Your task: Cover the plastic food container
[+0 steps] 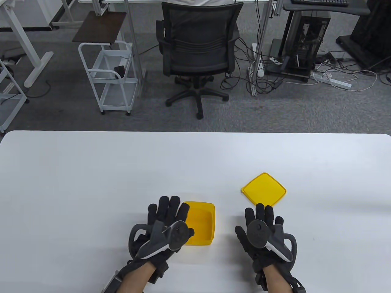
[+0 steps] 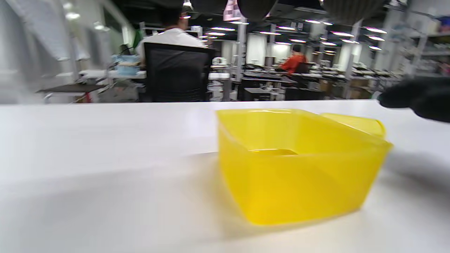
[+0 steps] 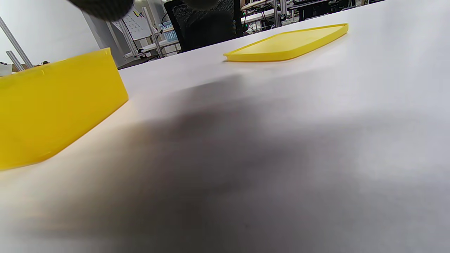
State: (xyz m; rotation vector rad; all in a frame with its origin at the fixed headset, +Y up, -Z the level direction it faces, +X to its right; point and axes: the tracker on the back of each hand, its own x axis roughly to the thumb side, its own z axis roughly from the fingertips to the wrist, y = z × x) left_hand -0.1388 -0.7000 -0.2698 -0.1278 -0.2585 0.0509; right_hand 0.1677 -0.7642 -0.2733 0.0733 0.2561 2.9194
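Note:
An open yellow plastic container (image 1: 201, 221) stands on the white table (image 1: 91, 183) near the front edge. It also shows in the left wrist view (image 2: 299, 165) and the right wrist view (image 3: 52, 105). Its flat yellow lid (image 1: 263, 189) lies on the table to the right and farther back, seen too in the right wrist view (image 3: 288, 42). My left hand (image 1: 168, 213) is open with fingers spread, just left of the container and overlapping its left rim. My right hand (image 1: 262, 218) is open, fingers spread, just in front of the lid and holding nothing.
Beyond the table's far edge stand an office chair (image 1: 198, 45), a white cart (image 1: 110, 76) and a desk with cables on the floor. The table carries only the container and the lid.

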